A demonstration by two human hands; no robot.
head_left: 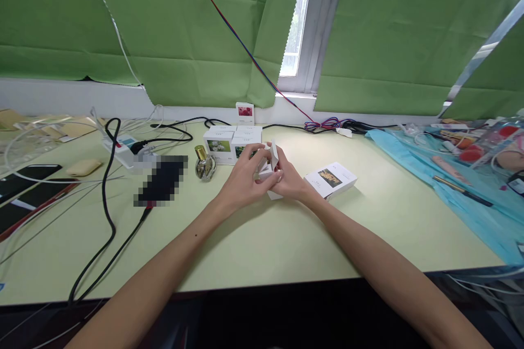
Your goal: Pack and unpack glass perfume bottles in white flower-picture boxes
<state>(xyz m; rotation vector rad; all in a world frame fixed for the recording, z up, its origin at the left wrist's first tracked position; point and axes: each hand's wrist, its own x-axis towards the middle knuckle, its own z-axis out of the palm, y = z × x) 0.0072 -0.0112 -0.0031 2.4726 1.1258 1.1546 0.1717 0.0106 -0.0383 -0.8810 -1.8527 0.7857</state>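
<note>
Left hand (245, 173) and right hand (290, 180) clamp white carton (274, 154), 12 o'clock | likely light, stiff, crushable | best held by sidewalls

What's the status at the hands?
Left hand and right hand both on small white box; glass bottle stands left, flat box right.
</note>
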